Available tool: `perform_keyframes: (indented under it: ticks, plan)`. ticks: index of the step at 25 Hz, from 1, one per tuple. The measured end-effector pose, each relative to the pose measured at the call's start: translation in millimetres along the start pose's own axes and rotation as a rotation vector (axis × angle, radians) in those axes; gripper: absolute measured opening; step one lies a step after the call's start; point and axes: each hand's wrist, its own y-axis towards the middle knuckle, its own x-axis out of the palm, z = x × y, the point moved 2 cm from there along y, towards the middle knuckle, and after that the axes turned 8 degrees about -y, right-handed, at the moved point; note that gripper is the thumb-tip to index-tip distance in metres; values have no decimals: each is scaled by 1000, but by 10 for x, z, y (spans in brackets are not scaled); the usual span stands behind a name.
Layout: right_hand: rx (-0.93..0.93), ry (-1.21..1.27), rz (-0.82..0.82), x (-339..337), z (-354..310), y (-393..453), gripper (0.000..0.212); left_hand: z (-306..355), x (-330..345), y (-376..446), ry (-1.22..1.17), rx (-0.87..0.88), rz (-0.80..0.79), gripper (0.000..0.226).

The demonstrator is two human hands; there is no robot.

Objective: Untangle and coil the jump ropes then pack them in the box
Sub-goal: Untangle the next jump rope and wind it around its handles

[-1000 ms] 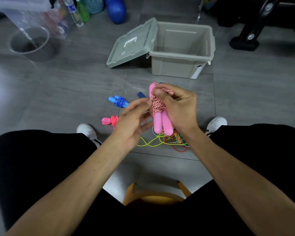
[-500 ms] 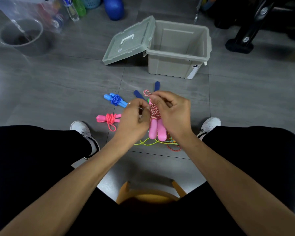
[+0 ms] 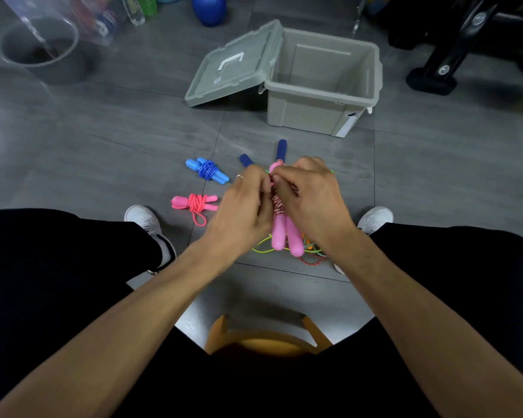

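Between my knees I hold a jump rope with two pink handles [image 3: 284,233] and red-white cord wound round them. My right hand [image 3: 311,194] grips the wound bundle from the right. My left hand [image 3: 245,203] pinches the cord at the bundle's upper part. On the floor lie a coiled blue rope [image 3: 207,170] and a coiled pink rope [image 3: 195,203]. Two dark blue handles [image 3: 281,147] show beyond my hands. A tangle of yellow-green, orange and red cords [image 3: 310,251] lies under the pink handles. The grey box [image 3: 323,116] stands open ahead, its inside bare.
The box lid [image 3: 233,66] leans at the box's left side. A clear bin [image 3: 40,46], bottles and a blue ball [image 3: 209,7] sit at the far left. Black equipment feet [image 3: 432,76] stand at the far right. My shoes [image 3: 147,221] flank the ropes; an orange stool [image 3: 263,339] is below.
My left hand has moved in from an open pose to pinch the cord against the bundle. Both hands and the pink-handled rope have sunk slightly lower, uncovering the two dark blue handles.
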Motion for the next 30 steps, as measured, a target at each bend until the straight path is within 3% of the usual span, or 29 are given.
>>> perform_keyframes:
  ticks: [3, 8, 12, 15, 17, 22, 24, 27, 30]
  plan:
    - [-76, -52, -164, -14, 55, 43, 33, -3, -19, -14, 111, 99, -67, 5]
    - [-287, -39, -331, -67, 100, 80, 25, -77, -35, -89, 284, 299, -156, 12]
    - [-322, -46, -148, -99, 46, 55, 22, -98, -76, -86, 206, 370, -18, 15]
    - [-340, -121, -99, -98, 15, 19, 28, -53, -105, -81, -10, 159, 63, 14]
    - [-350, -122, -81, -119, 29, 30, 26, -29, -92, -76, 41, 121, 113, 13]
    - [-413, -146, -79, -96, 24, 47, 13, -23, -122, -3, 248, 163, 26, 27]
    - [-403, -97, -64, -30, 49, 20, 19, -22, -115, 17, 281, 199, -34, 27]
    - [-290, 32, -54, 71, 68, 33, 33, -49, -131, 86, 228, 182, -53, 25]
    - [-258, 109, 18, 102, 92, 63, 27, -78, -162, 114, 75, 139, -24, 22]
